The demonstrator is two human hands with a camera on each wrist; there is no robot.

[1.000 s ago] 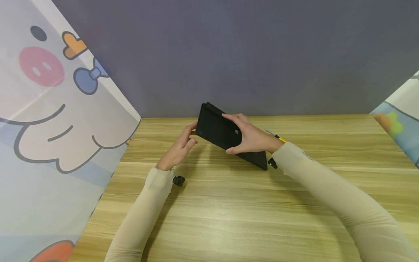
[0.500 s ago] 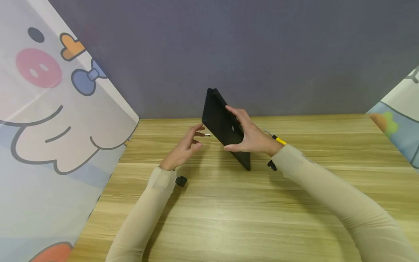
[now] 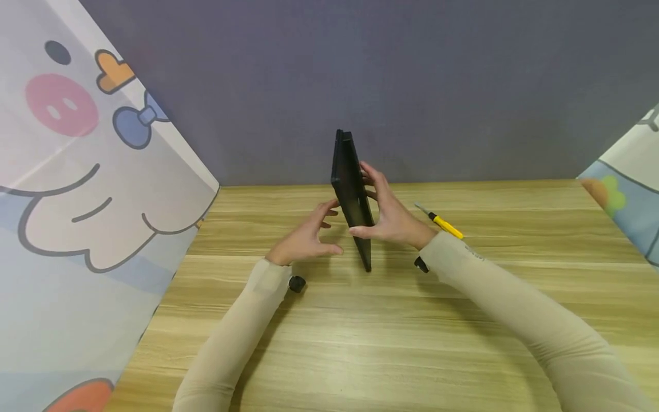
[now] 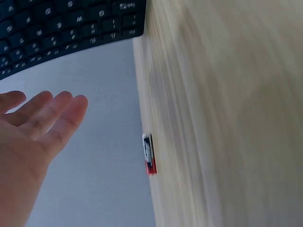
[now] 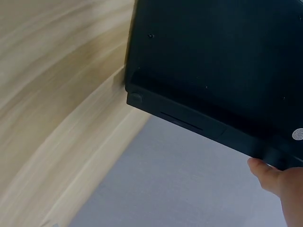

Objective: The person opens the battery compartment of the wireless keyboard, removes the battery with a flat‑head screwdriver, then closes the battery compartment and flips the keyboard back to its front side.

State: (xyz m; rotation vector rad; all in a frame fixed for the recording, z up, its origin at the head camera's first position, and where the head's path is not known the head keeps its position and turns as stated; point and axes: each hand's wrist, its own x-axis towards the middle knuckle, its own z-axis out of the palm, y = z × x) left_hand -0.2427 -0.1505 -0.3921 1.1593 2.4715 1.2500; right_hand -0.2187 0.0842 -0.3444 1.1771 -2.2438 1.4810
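Note:
A black keyboard (image 3: pixel 355 189) stands tilted up on edge above the table, its keys turned to the left. My right hand (image 3: pixel 388 217) grips it from the right side, thumb at the near edge and fingers at the far edge. The right wrist view shows its underside (image 5: pixel 213 61), with a raised ridge along one edge. On the key side, my left hand (image 3: pixel 311 233) has its fingers spread and holds nothing. The left wrist view shows the keys (image 4: pixel 71 23) above that hand's relaxed fingers (image 4: pixel 66 118). A battery (image 4: pixel 149 153) lies on the table by the back wall.
A yellow and black screwdriver (image 3: pixel 444 223) lies on the wooden table (image 3: pixel 360 343), right of the keyboard. The grey wall (image 3: pixel 386 86) rises along the table's back edge. A cartoon-printed panel (image 3: pixel 67 229) borders the left side, and another (image 3: pixel 618 200) the right.
My right hand has turned the keyboard from a slant to nearly upright, its keys to the left. My left hand has shifted right, its fingers spread wider. The screwdriver has come into fuller view.

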